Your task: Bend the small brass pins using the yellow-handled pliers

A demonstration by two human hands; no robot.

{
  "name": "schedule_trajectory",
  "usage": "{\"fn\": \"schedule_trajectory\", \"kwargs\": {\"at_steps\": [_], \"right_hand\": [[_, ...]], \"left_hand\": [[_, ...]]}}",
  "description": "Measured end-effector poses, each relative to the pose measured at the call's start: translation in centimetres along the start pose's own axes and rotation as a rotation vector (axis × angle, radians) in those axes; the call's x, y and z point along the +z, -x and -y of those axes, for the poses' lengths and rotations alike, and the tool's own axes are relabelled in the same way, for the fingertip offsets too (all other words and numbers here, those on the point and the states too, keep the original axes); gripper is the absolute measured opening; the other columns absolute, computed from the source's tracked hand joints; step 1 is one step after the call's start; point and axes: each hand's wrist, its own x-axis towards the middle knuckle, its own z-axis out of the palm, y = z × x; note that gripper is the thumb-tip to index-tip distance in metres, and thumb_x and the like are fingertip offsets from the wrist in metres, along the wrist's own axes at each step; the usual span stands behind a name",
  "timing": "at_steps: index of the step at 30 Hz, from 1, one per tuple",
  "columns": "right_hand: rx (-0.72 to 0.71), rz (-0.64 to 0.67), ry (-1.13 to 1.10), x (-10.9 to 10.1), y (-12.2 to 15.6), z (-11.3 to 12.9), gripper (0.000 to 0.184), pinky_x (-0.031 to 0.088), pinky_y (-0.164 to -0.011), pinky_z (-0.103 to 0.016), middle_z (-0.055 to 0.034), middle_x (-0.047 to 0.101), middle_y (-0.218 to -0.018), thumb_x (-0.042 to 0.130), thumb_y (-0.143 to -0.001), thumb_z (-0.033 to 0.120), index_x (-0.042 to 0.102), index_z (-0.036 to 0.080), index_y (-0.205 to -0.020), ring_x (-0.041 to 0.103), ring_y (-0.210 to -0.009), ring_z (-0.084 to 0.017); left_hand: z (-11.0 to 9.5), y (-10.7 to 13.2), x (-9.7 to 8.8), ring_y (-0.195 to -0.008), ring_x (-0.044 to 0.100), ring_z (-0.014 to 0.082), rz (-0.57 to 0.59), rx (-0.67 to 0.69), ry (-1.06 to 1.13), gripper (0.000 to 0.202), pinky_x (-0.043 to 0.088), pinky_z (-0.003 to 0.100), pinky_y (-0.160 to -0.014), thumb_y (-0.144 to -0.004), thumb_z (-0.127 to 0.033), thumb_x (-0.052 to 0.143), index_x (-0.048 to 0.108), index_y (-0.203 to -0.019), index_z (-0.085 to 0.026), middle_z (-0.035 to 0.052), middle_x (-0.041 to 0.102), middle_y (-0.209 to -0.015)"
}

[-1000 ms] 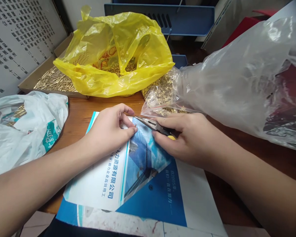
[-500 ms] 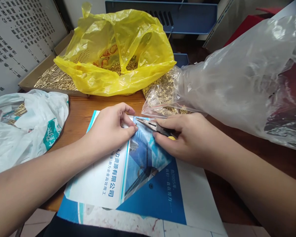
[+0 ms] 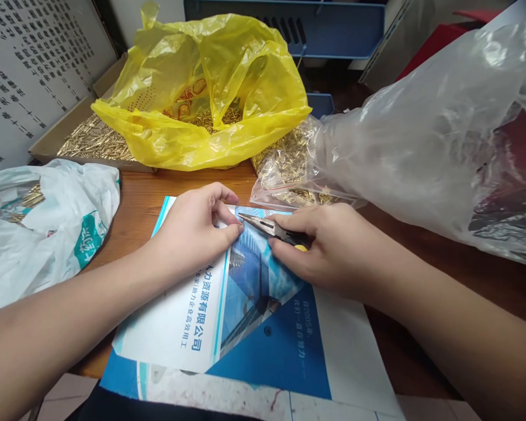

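My left hand (image 3: 193,231) rests on a blue and white printed folder (image 3: 228,304), thumb and forefinger pinched on a tiny part too small to name. My right hand (image 3: 333,248) is wrapped round the yellow-tipped handle of needle-nose pliers (image 3: 267,227). The pliers' jaws point left and meet the pinched fingertips of my left hand. Both hands lie low over the folder, on the brown wooden table (image 3: 140,204).
A yellow plastic bag (image 3: 201,93) sits in a cardboard box of small brass pins (image 3: 92,140) at the back. A clear bag of brass pins (image 3: 289,164) lies right of centre, a large clear bag (image 3: 442,134) at right, a white bag (image 3: 44,228) at left.
The pliers' tip has closed in slightly to the left, onto my left fingertips. Both hands otherwise stay in place.
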Motion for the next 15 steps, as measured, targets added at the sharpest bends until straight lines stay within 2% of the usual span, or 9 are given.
{"fn": "schedule_trajectory", "kwargs": {"at_steps": [7,10,13,15], "right_hand": [[-0.001,-0.014,-0.019,-0.22,-0.06,-0.09,0.025,0.028,-0.053,-0.029,0.0001,0.055,-0.054,0.053,-0.079,0.030,0.053,0.018,-0.057,0.044,-0.052,-0.012],[-0.003,-0.004,-0.022,-0.18,-0.04,0.04,0.023,0.029,-0.053,-0.028,-0.0007,0.058,-0.057,0.053,-0.080,0.029,0.057,0.018,-0.060,0.045,-0.053,-0.012],[0.001,0.044,-0.006,-0.01,0.03,0.09,0.023,0.028,-0.051,-0.028,0.0000,0.054,-0.053,0.054,-0.079,0.030,0.058,0.018,-0.060,0.041,-0.049,-0.012],[-0.025,-0.015,-0.010,0.00,0.08,-0.04,0.023,0.030,-0.051,-0.028,-0.0003,0.056,-0.054,0.053,-0.080,0.029,0.059,0.018,-0.060,0.045,-0.050,-0.012]], "left_hand": [[-0.07,0.04,0.05,-0.077,0.069,0.0201,0.001,0.020,-0.028,0.027,0.048,0.035,-0.073,-0.073,-0.017,0.066,0.064,-0.100,-0.018,-0.0010,0.077,-0.083],[-0.10,0.04,0.07,-0.076,0.068,0.0196,0.002,0.028,-0.045,0.027,0.047,0.034,-0.072,-0.073,-0.015,0.065,0.064,-0.100,-0.018,-0.0011,0.077,-0.084],[-0.13,0.03,0.06,-0.075,0.067,0.0190,-0.001,0.028,-0.050,0.026,0.046,0.034,-0.070,-0.072,-0.015,0.065,0.064,-0.097,-0.018,-0.0011,0.077,-0.084],[-0.14,0.01,0.04,-0.074,0.067,0.0189,0.010,0.024,-0.047,0.026,0.046,0.034,-0.070,-0.072,-0.015,0.064,0.064,-0.098,-0.018,-0.0011,0.077,-0.084]]}}
